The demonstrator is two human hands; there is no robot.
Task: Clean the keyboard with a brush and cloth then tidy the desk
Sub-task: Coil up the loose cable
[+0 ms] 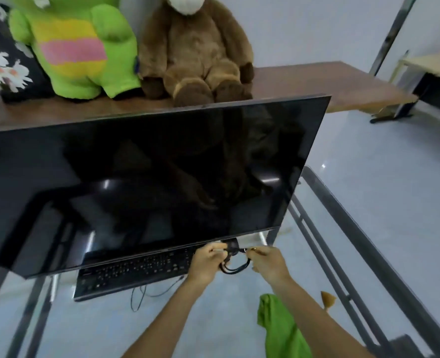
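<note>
Now | both hands' fingers (215, 250) closed on looped black cable (235, 267) | keyboard (136, 273) lies left-right

Both hands (237, 262) gripping a looped black cable (235, 266), beside keyboard (136, 273), under dark monitor (149, 177)

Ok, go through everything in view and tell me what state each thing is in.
Monitor: off, screen dark.
Keyboard: flat on the glass desk, under the monitor.
Black cable: looped, held by both hands.
Left hand: gripping the cable.
Right hand: gripping the cable.
Green cloth: crumpled, lying loose.
</note>
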